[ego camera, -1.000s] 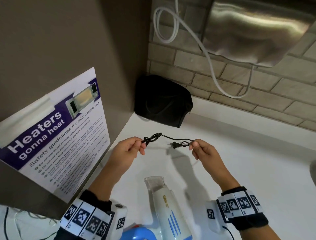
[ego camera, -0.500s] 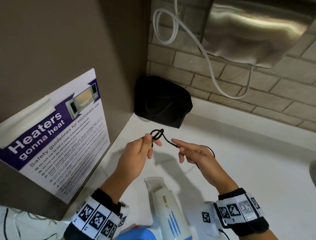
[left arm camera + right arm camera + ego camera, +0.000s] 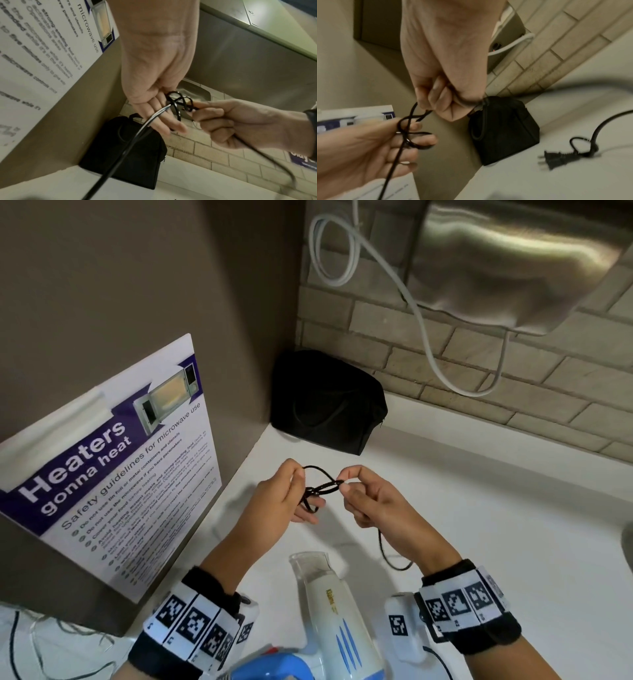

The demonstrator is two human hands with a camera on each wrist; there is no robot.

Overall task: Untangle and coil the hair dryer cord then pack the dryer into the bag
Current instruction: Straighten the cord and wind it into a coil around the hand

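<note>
A thin black cord (image 3: 320, 487) with a loose knot hangs in the air between my two hands over the white counter (image 3: 479, 508). My left hand (image 3: 291, 498) pinches one loop of the knot (image 3: 176, 100) between thumb and forefinger. My right hand (image 3: 352, 491) pinches another strand (image 3: 419, 116) and has more cord running through its curled fingers. The plug (image 3: 556, 158) lies on the counter to the right, with a small loop of cord behind it. The white and blue hair dryer (image 3: 335, 621) lies on the counter below my hands. A black bag (image 3: 325, 402) stands in the back corner.
A brown cabinet side with a microwave safety poster (image 3: 113, 484) stands close on the left. A brick wall (image 3: 445, 364) rises behind, with a steel hand dryer (image 3: 513, 258) and a looping white cable (image 3: 421, 316). White counter stretches to the right.
My hands have drawn together on the knot. The right hand has let the plug go and now pinches a strand near the knot. The knot's loops look wider.
</note>
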